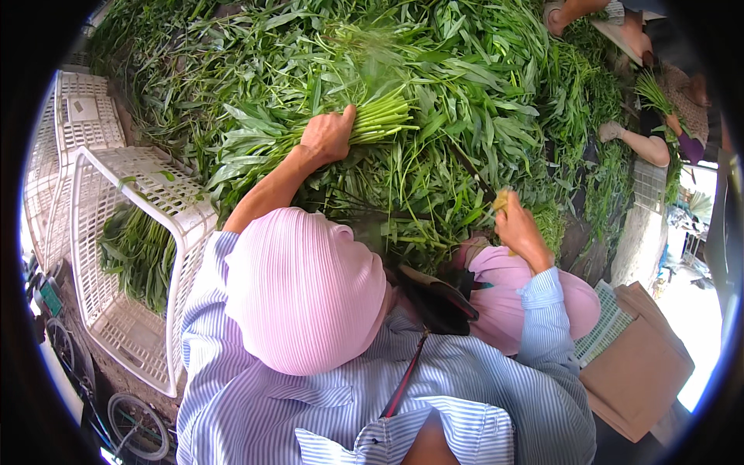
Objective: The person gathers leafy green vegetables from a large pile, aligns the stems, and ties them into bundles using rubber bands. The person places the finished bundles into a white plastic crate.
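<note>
My left hand (329, 135) is closed round a bunch of long-stemmed leafy greens (381, 119), its pale cut stem ends pointing right and its leaves spreading left. To the right and lower, my right hand (514, 224) grips the yellowish handle (501, 199) of a knife. The knife's dark blade (471, 168) points up and left over the greens, apart from the bunch. A large heap of loose leafy greens (465, 87) lies beneath and beyond both hands.
At the left, a white plastic crate (174, 232) holds bundled greens (142, 250), with more crates (87, 116) behind. Another person (686, 116) sits at the upper right holding greens; a further person's foot (555, 20) shows at the top. Brown cardboard (636, 366) and a bicycle (138, 426) are lower down.
</note>
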`<state>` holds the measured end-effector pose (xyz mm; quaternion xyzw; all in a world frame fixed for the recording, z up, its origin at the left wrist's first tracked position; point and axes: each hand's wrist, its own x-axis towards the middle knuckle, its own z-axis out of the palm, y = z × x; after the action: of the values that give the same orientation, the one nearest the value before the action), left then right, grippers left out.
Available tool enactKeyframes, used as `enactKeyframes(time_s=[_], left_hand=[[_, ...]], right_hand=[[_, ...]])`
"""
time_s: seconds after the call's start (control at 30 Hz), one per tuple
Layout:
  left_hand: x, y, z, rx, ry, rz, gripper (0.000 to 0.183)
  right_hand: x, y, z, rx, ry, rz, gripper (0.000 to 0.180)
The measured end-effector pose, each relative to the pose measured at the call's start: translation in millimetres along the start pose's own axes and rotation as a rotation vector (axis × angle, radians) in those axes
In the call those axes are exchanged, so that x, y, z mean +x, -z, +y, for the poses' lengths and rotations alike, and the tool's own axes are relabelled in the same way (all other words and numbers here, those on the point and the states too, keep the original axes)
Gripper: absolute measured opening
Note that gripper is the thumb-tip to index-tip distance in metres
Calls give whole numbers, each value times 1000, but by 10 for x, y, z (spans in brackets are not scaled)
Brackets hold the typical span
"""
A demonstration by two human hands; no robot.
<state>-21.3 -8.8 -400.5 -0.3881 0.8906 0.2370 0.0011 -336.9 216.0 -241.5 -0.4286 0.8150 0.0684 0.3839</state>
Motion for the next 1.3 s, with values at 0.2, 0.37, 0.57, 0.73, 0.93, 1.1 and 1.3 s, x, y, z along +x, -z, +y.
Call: enactKeyframes(time_s=[0.2, 0.37, 0.57, 0.73, 0.93, 1.1, 1.3], left_hand=[[-94, -34, 51, 25, 48, 41, 41], [-154, -83, 86, 74, 73, 39, 45], [-180, -110, 86, 75, 89, 39, 45], [-182, -184, 74, 72, 98, 54, 54], [-171, -252, 48, 69, 106, 57, 57], [-206, -195, 49, 23, 106, 81, 56], [-331, 106, 72, -125, 117, 150, 56]], right_hand=[[-732, 438, -222, -132, 102, 251, 23], [-281, -152, -615, 319, 250, 259, 25], [457, -934, -1101, 533, 291, 255, 30], [577, -1034, -1305, 537, 268, 203, 31], [704, -1097, -1255, 578, 246, 155, 30], [851, -1077, -952, 686, 264, 308, 28], [895, -895, -879, 445, 290, 490, 33]])
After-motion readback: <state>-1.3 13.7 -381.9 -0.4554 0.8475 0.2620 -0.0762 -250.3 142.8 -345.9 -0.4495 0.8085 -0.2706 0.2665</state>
